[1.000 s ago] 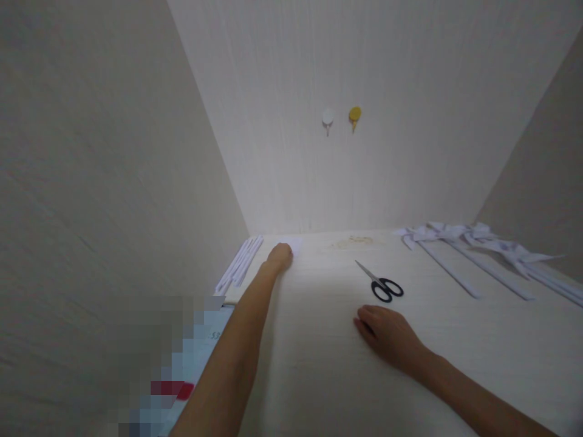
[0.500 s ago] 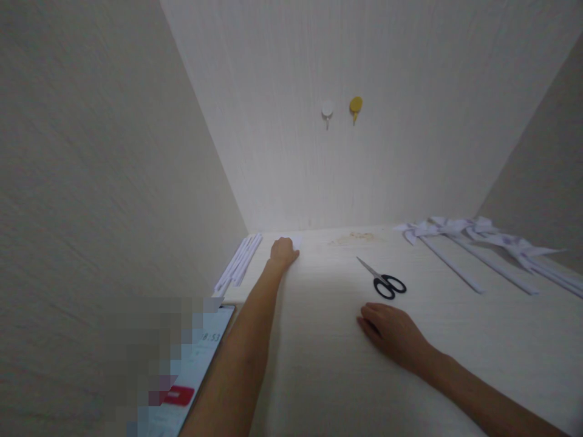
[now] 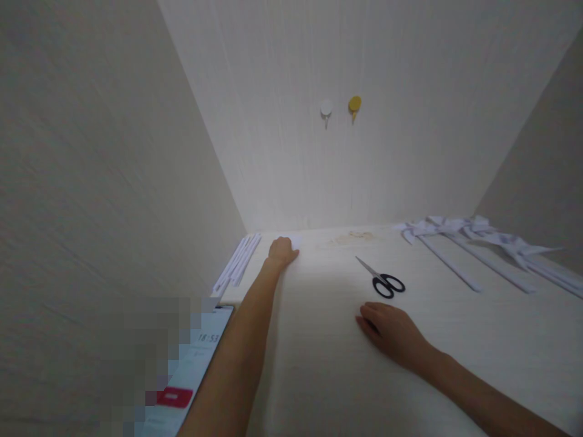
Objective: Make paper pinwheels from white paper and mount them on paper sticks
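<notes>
My left hand (image 3: 281, 251) reaches to the back of the white surface, its fingers curled down at the edge of a small piece of white paper (image 3: 296, 241). The fingertips are hidden beneath the hand. My right hand (image 3: 389, 331) rests on the surface nearer to me, loosely bent, with a gap between thumb and fingers and nothing seen in it. Just beyond it lie black-handled scissors (image 3: 385, 284), blades pointing back and left. Several thin white paper sticks (image 3: 237, 261) lie side by side to the left of my left hand.
At the right lie several white sticks with folded paper pinwheel-like ends (image 3: 476, 227). A phone (image 3: 198, 358), partly blurred out, stands at the lower left beside my left forearm. A white hook (image 3: 326, 109) and a yellow hook (image 3: 354, 104) are on the back wall. Side walls enclose the surface.
The view has shifted very slightly. Both hands, the scissors and the paper pieces keep their places.
</notes>
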`<control>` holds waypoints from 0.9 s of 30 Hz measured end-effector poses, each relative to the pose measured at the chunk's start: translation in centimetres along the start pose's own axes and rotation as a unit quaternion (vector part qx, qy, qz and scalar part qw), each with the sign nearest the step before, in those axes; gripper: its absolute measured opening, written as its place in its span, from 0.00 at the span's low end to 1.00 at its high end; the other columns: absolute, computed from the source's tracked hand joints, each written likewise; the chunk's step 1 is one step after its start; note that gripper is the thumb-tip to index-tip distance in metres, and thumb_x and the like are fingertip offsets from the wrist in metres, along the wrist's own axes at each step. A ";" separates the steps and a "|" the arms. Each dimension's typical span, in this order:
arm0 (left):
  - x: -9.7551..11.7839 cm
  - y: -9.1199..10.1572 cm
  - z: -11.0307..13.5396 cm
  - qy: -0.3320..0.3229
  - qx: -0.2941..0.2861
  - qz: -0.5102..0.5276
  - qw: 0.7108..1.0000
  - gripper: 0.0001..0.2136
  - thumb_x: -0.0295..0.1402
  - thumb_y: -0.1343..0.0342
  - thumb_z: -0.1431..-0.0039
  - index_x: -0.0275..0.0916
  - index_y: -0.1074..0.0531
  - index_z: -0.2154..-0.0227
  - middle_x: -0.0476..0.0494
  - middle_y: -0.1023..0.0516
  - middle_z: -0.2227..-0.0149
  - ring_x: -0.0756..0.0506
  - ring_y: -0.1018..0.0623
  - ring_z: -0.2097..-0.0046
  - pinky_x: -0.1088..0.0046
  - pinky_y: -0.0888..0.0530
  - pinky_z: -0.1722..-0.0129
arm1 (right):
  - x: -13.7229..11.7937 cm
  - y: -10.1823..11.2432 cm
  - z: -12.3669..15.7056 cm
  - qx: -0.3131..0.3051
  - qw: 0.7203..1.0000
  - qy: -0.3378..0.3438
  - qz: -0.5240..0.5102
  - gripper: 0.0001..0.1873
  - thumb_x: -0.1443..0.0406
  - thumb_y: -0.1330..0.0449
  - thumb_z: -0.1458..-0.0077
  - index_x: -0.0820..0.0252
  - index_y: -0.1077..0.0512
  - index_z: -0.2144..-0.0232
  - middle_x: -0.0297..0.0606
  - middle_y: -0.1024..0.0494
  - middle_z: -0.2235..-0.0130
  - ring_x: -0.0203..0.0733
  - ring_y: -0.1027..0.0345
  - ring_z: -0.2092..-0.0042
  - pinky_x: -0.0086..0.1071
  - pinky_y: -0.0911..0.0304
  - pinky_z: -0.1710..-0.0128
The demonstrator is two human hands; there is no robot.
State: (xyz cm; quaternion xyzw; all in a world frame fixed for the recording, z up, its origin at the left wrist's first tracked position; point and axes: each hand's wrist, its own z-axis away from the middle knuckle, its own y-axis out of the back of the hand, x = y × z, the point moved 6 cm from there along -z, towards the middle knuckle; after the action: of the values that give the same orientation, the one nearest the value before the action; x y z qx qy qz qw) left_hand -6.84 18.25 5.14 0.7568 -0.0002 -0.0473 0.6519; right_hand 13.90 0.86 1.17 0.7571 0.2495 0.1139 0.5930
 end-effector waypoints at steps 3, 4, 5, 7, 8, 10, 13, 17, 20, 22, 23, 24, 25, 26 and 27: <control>0.2 0.0 0.0 0.006 0.004 -0.002 1.000 0.18 0.39 0.50 0.54 0.28 0.28 0.66 0.29 0.26 0.64 0.40 0.27 0.62 0.70 0.32 0.63 | 0.0 0.0 0.1 0.000 1.000 -0.001 0.002 0.14 0.66 0.56 0.45 0.60 0.37 0.80 0.34 0.30 0.77 0.35 0.36 0.74 0.28 0.49 0.74; 0.2 0.0 0.0 0.006 0.006 -0.002 1.000 0.18 0.38 0.51 0.54 0.28 0.28 0.65 0.29 0.26 0.64 0.40 0.27 0.62 0.70 0.32 0.63 | 0.0 0.0 0.1 0.002 1.000 -0.002 0.004 0.14 0.66 0.55 0.46 0.60 0.37 0.79 0.34 0.30 0.77 0.35 0.36 0.74 0.28 0.49 0.74; 0.2 0.0 0.0 0.005 0.007 -0.002 1.000 0.18 0.37 0.51 0.53 0.28 0.28 0.65 0.28 0.26 0.64 0.40 0.27 0.61 0.69 0.32 0.63 | 0.0 0.0 0.1 0.003 1.000 -0.002 0.005 0.13 0.66 0.55 0.46 0.60 0.37 0.79 0.34 0.30 0.76 0.36 0.36 0.73 0.28 0.49 0.74; 0.2 0.1 0.1 -0.001 0.008 -0.001 1.000 0.17 0.37 0.52 0.52 0.27 0.28 0.66 0.28 0.26 0.64 0.39 0.27 0.61 0.69 0.32 0.63 | 0.0 0.0 0.1 0.003 1.000 -0.002 0.004 0.13 0.66 0.55 0.46 0.60 0.37 0.79 0.34 0.30 0.76 0.36 0.36 0.73 0.28 0.49 0.74; 0.1 0.1 0.1 -0.005 0.008 -0.001 1.000 0.17 0.37 0.53 0.52 0.27 0.28 0.66 0.28 0.26 0.64 0.39 0.27 0.61 0.68 0.32 0.63 | 0.0 0.0 0.2 0.002 1.000 -0.002 0.003 0.13 0.66 0.55 0.46 0.60 0.37 0.79 0.34 0.30 0.76 0.36 0.36 0.73 0.28 0.49 0.74; 0.0 0.1 0.0 -0.011 0.007 0.000 1.000 0.17 0.36 0.53 0.51 0.27 0.28 0.66 0.28 0.26 0.64 0.40 0.27 0.61 0.69 0.33 0.63 | 0.0 0.1 0.1 0.000 1.000 -0.003 0.002 0.13 0.66 0.55 0.46 0.60 0.37 0.80 0.34 0.30 0.76 0.36 0.36 0.73 0.28 0.49 0.74; -0.1 0.0 -0.2 -0.015 0.002 -0.001 1.000 0.16 0.35 0.54 0.51 0.27 0.28 0.67 0.28 0.26 0.65 0.40 0.27 0.61 0.69 0.33 0.62 | 0.0 0.2 0.0 0.001 1.000 -0.004 0.002 0.14 0.66 0.55 0.46 0.60 0.36 0.80 0.34 0.30 0.77 0.36 0.36 0.73 0.28 0.49 0.74; -0.2 -0.1 -0.3 -0.014 -0.003 -0.006 1.000 0.15 0.34 0.54 0.51 0.27 0.28 0.67 0.28 0.26 0.65 0.41 0.27 0.61 0.70 0.32 0.62 | 0.0 0.2 0.0 0.006 1.000 -0.005 0.000 0.13 0.67 0.54 0.46 0.60 0.36 0.80 0.35 0.30 0.77 0.36 0.35 0.73 0.28 0.49 0.74; -0.1 -0.2 -0.2 -0.010 -0.003 -0.009 1.000 0.16 0.36 0.54 0.51 0.28 0.28 0.67 0.29 0.26 0.64 0.41 0.27 0.60 0.70 0.32 0.61 | 0.0 0.1 0.0 0.006 1.000 -0.003 0.002 0.13 0.67 0.55 0.46 0.61 0.36 0.79 0.35 0.30 0.77 0.36 0.35 0.73 0.28 0.49 0.74; 0.0 -0.2 -0.1 -0.006 -0.002 -0.011 1.000 0.18 0.39 0.53 0.52 0.29 0.28 0.66 0.30 0.26 0.64 0.40 0.27 0.60 0.70 0.32 0.61 | 0.0 0.1 0.1 0.004 1.000 -0.002 0.002 0.13 0.67 0.54 0.46 0.61 0.36 0.79 0.35 0.30 0.76 0.36 0.35 0.73 0.28 0.49 0.74; 0.1 -0.2 -0.1 -0.002 -0.001 -0.013 1.000 0.18 0.39 0.52 0.52 0.29 0.28 0.66 0.30 0.26 0.63 0.40 0.27 0.60 0.70 0.32 0.62 | 0.0 0.1 0.1 0.003 1.000 -0.004 0.001 0.13 0.67 0.54 0.46 0.61 0.36 0.79 0.35 0.30 0.76 0.36 0.35 0.73 0.28 0.49 0.74; 0.2 -0.2 -0.1 0.001 0.000 -0.015 1.000 0.18 0.39 0.52 0.53 0.29 0.28 0.65 0.30 0.26 0.63 0.40 0.27 0.60 0.70 0.32 0.62 | 0.0 0.1 0.1 0.002 1.000 -0.005 0.000 0.13 0.67 0.54 0.46 0.61 0.36 0.79 0.35 0.30 0.76 0.36 0.35 0.73 0.28 0.49 0.74; 0.2 -0.2 0.0 0.004 0.001 -0.017 1.000 0.18 0.39 0.51 0.53 0.29 0.29 0.65 0.29 0.27 0.63 0.40 0.27 0.60 0.69 0.32 0.62 | 0.0 0.1 0.1 0.001 1.000 -0.006 -0.002 0.13 0.67 0.54 0.46 0.60 0.36 0.79 0.35 0.30 0.76 0.36 0.35 0.73 0.28 0.49 0.74; 0.3 -0.2 0.0 0.005 0.002 -0.019 1.000 0.18 0.38 0.51 0.53 0.28 0.29 0.64 0.29 0.27 0.63 0.40 0.27 0.60 0.69 0.32 0.62 | 0.0 0.1 0.1 0.000 1.000 -0.007 -0.004 0.13 0.67 0.55 0.46 0.60 0.36 0.79 0.35 0.30 0.76 0.36 0.35 0.73 0.28 0.49 0.74; 0.3 -0.2 0.0 0.005 0.003 -0.020 1.000 0.18 0.38 0.52 0.53 0.28 0.29 0.64 0.29 0.27 0.63 0.40 0.27 0.60 0.69 0.32 0.62 | 0.0 0.1 0.0 0.000 1.000 -0.007 -0.005 0.13 0.67 0.55 0.46 0.60 0.36 0.79 0.35 0.30 0.76 0.36 0.35 0.73 0.28 0.48 0.73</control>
State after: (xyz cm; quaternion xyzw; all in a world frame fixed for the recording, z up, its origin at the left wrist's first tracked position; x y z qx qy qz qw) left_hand -6.55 18.26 4.96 0.7587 0.0183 -0.0565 0.6487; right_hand 13.97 0.81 1.27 0.7564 0.2490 0.1057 0.5956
